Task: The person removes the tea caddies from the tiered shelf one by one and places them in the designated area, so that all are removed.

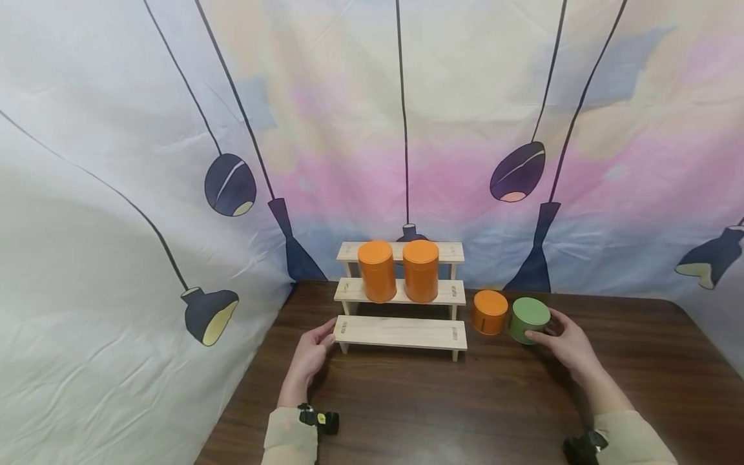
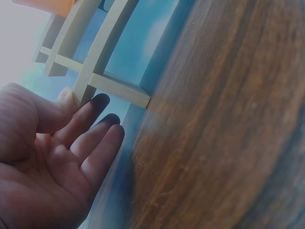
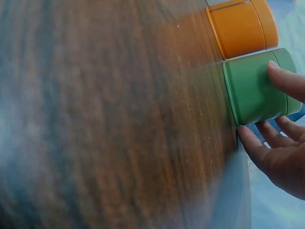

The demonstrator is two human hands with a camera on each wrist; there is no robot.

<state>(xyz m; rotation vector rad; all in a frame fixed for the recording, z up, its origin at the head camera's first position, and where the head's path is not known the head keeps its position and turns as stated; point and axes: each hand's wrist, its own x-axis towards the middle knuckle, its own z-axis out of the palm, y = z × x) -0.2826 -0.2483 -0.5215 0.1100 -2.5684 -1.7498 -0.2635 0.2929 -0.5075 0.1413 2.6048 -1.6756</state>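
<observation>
A three-step wooden display stand (image 1: 401,330) stands on the table. My left hand (image 1: 310,354) is at the left end of its lowest step; in the left wrist view the thumb and forefinger pinch the board's end (image 2: 84,86), the other fingers loose below. Two tall orange tins (image 1: 376,274) stand side by side on the middle step. Right of the stand, a short orange tin (image 1: 489,313) and a short green tin (image 1: 529,321) sit close together on the table. My right hand (image 1: 566,342) holds the green tin from its right, thumb at the front and fingers around the far side.
The dark wooden table (image 1: 418,413) reaches back to a fabric backdrop (image 1: 360,129) printed with hanging lamps. The backdrop also runs down the table's left side. A small black camera is strapped on each wrist.
</observation>
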